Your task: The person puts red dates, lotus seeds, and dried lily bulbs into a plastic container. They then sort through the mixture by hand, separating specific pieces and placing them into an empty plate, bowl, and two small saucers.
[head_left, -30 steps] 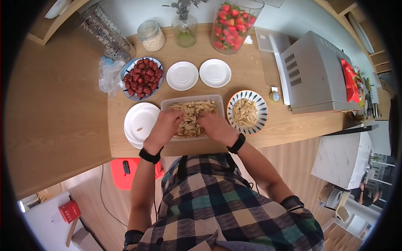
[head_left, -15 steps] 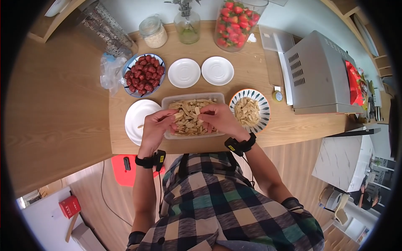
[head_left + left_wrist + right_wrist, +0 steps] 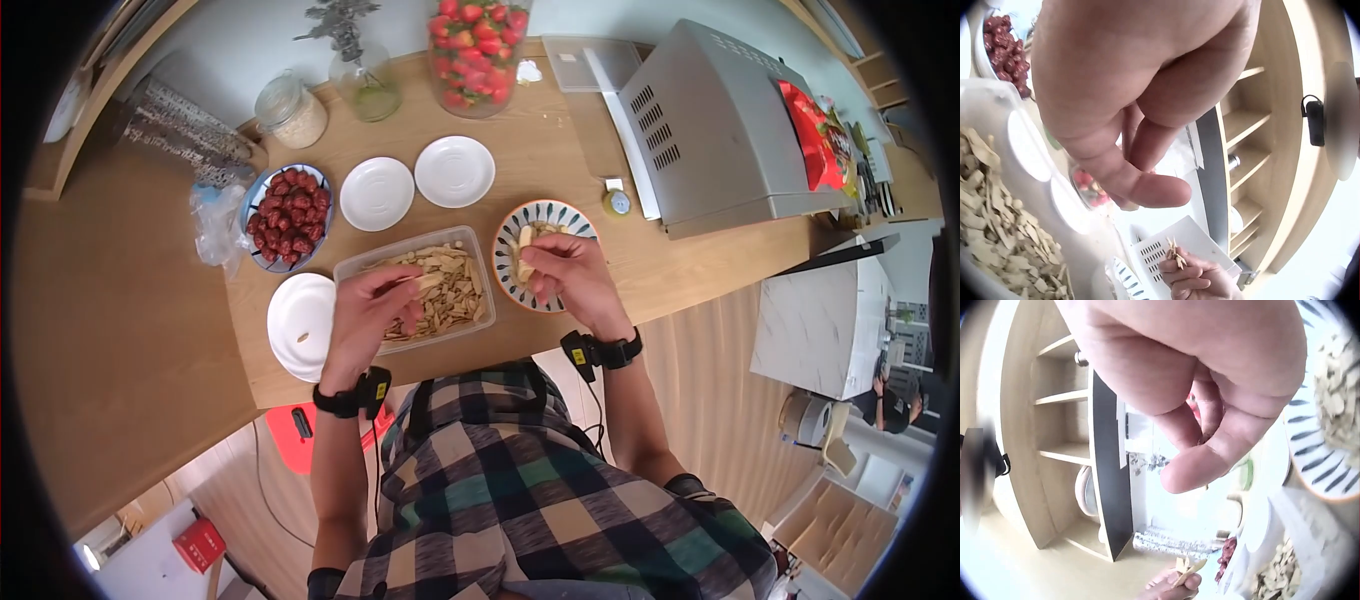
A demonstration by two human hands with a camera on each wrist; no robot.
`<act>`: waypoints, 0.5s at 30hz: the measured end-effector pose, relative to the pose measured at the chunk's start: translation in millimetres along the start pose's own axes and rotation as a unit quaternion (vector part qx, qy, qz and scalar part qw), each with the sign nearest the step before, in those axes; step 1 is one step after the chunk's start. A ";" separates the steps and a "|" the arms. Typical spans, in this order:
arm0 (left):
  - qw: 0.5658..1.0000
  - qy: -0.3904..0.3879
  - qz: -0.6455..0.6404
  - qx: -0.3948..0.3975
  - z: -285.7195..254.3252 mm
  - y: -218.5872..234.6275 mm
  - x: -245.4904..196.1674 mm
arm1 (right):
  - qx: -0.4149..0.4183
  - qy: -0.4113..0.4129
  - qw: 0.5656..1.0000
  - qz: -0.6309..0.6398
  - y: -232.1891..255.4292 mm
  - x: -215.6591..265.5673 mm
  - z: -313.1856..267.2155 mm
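In the head view, a clear plastic container (image 3: 488, 308) holds many pale dried slices (image 3: 455, 295). My left hand (image 3: 365, 315) is over its left side, pinching a few slices (image 3: 428, 282); these slices (image 3: 1186, 570) also show in the right wrist view. My right hand (image 3: 580, 282) is above the leaf-patterned bowl (image 3: 505, 262) and pinches pale pieces (image 3: 525, 248) between thumb and fingers. The left wrist view shows that right hand (image 3: 1200, 276) with several slices (image 3: 1175, 256) sticking up. More slices (image 3: 1338, 403) lie in the bowl.
Two small white plates (image 3: 377, 194) and a plate of red dates (image 3: 290, 218) stand behind the container. White plates (image 3: 300, 325) with one slice are at left. Farther back are a lidded jar (image 3: 291, 110), a vase (image 3: 368, 90) and strawberries (image 3: 475, 55); a grey appliance (image 3: 715, 130) stands right.
My right hand has moved from over the container to above the patterned bowl, carrying pieces. My left hand stays over the container's left side. The head view has turned and shifted.
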State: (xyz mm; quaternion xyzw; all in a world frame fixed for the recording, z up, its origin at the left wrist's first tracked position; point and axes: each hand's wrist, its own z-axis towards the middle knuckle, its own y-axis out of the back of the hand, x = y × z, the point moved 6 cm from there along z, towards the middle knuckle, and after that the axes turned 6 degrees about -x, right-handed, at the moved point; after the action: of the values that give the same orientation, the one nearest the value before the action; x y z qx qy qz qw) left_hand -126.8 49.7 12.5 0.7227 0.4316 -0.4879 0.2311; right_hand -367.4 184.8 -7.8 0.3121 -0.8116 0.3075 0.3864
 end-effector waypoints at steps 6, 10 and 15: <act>0.986 0.003 0.104 0.127 34.3 -96.8 -3.5 | -0.082 0.029 0.994 -0.070 58.3 -6.2 11.5; 0.949 -0.043 0.252 0.186 45.7 -141.8 6.1 | -0.102 0.051 0.983 -0.141 74.2 -7.4 17.6; 0.902 -0.167 0.343 0.202 62.7 -155.1 29.8 | -0.088 0.064 0.985 -0.137 83.7 -9.7 23.3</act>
State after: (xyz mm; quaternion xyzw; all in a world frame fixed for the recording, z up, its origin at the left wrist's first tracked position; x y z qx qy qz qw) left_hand -285.7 95.0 -27.1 0.7654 0.0041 -0.5685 0.3015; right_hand -434.9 221.7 -49.3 0.3649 -0.7589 0.1984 0.5016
